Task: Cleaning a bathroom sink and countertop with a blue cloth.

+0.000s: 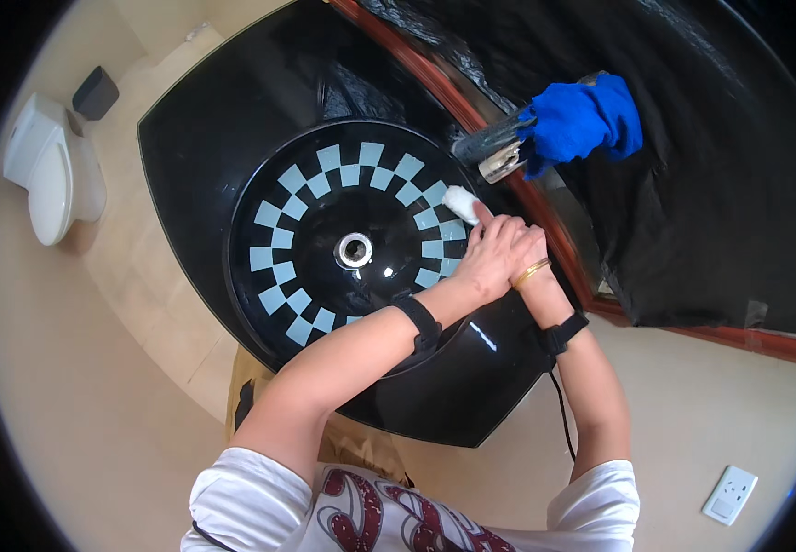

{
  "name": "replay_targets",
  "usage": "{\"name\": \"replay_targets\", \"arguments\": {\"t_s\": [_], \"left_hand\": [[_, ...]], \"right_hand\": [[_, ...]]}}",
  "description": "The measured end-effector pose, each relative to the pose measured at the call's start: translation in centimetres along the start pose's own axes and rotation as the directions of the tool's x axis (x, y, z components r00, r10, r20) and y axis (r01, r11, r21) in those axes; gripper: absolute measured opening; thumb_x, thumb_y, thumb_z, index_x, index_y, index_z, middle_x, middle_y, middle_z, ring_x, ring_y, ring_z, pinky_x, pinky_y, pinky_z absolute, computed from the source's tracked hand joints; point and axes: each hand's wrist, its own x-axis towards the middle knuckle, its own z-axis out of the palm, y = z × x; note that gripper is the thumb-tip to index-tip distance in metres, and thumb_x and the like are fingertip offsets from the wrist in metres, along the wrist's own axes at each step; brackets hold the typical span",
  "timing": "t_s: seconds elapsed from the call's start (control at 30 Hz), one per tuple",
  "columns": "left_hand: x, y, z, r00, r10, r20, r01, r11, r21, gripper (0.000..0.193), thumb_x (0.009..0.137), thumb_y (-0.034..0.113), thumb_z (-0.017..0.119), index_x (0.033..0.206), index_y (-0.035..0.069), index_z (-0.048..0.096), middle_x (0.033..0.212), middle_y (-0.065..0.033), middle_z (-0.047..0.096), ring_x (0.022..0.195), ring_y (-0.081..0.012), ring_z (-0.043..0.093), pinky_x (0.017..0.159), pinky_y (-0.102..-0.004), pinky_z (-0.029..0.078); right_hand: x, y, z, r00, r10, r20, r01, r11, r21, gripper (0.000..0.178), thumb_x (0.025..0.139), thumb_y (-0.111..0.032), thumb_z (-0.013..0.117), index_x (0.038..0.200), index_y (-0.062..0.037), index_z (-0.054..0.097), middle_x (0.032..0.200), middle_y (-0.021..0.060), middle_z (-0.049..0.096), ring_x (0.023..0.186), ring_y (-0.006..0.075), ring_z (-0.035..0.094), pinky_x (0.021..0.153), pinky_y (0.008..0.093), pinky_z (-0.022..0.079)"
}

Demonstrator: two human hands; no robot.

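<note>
- White wad: at the basin's right side, slightly far, touching the person's fingertips.
- Left hand: laid over the right hand; whether either hand's fingers are clamped on the wad cannot be told.
- Black basin, checkered pale blue: on the black tabletop.
- Blue cloth: far right, around the metal tap.

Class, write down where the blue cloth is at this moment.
In the head view, the blue cloth is at the upper right, over the faucet beside the black basin.
</note>
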Motion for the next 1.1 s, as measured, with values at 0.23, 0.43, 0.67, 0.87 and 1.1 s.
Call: {"name": "replay_targets", "arguments": {"t_s": [0.23, 0.43, 0.67, 0.87, 1.1], "left_hand": [[-5.6, 2.1, 1.0, 0.988, -0.106, 0.116, 0.115, 0.991, -0.073, 0.081, 0.051, 0.001, 0.066, 0.124, 0.008, 0.032, 0.117, -0.0159, 0.036, 0.114, -0.0345, 0.033, 0.092, -0.0446, 0.033], [-0.3, -0.2, -0.8, 0.998, 0.039, -0.053, -0.038, 0.999, 0.032, 0.074, 0.055, -0.002, 0.061, 0.123, 0.011, 0.036, 0.114, -0.0135, 0.040, 0.112, -0.0307, 0.037, 0.089, -0.0427, 0.034], [-2.3, -1.7, 0.3, 0.996, 0.074, -0.054, -0.068, 0.991, 0.115, 0.066, 0.059, 0.003, 0.060, 0.121, 0.013, 0.040, 0.116, -0.0142, 0.041, 0.113, -0.0304, 0.037, 0.088, -0.0420, 0.036], [-2.0, 0.5, -1.2, 0.986, 0.130, 0.107, -0.146, 0.976, 0.163, 0.053, 0.068, 0.005, 0.054, 0.119, 0.015, 0.043, 0.117, -0.0114, 0.041, 0.116, -0.0282, 0.035, 0.090, -0.0427, 0.035], [-1.3, -2.0, -3.0, 0.922, 0.239, 0.304, -0.301, 0.937, 0.179, 0.046, 0.071, 0.007, 0.053, 0.116, 0.017, 0.046, 0.117, -0.0089, 0.043, 0.117, -0.0241, 0.036, 0.088, -0.0395, 0.035]], "right_hand": [[-4.6, -2.1, 3.3, 0.977, -0.206, -0.046, 0.203, 0.976, -0.074, 0.057, 0.080, -0.026, 0.046, 0.133, -0.0161, 0.027, 0.083, 0.0065, 0.057, 0.074, 0.0211, 0.057, 0.058, 0.0379, 0.042], [0.3, 0.5, 2.7, 0.934, -0.221, -0.281, 0.178, 0.969, -0.170, 0.058, 0.078, -0.025, 0.048, 0.133, -0.0161, 0.028, 0.078, 0.0072, 0.056, 0.069, 0.0206, 0.057, 0.056, 0.0359, 0.043], [0.2, -0.5, 3.3, 0.916, -0.220, -0.336, 0.167, 0.969, -0.179, 0.058, 0.078, -0.024, 0.048, 0.132, -0.0159, 0.029, 0.078, 0.0075, 0.057, 0.069, 0.0205, 0.057, 0.056, 0.0348, 0.043], [-1.6, -1.3, 3.8, 0.948, 0.032, -0.315, -0.044, 0.999, -0.030, 0.059, 0.079, -0.025, 0.048, 0.133, -0.0159, 0.028, 0.073, 0.0086, 0.055, 0.062, 0.0202, 0.058, 0.050, 0.0329, 0.045], [-0.3, -4.0, 5.1, 0.866, 0.383, -0.321, -0.234, 0.879, 0.415, 0.058, 0.082, -0.023, 0.048, 0.135, -0.0167, 0.023, 0.074, 0.0135, 0.055, 0.059, 0.0283, 0.056, 0.050, 0.0385, 0.045]]}}
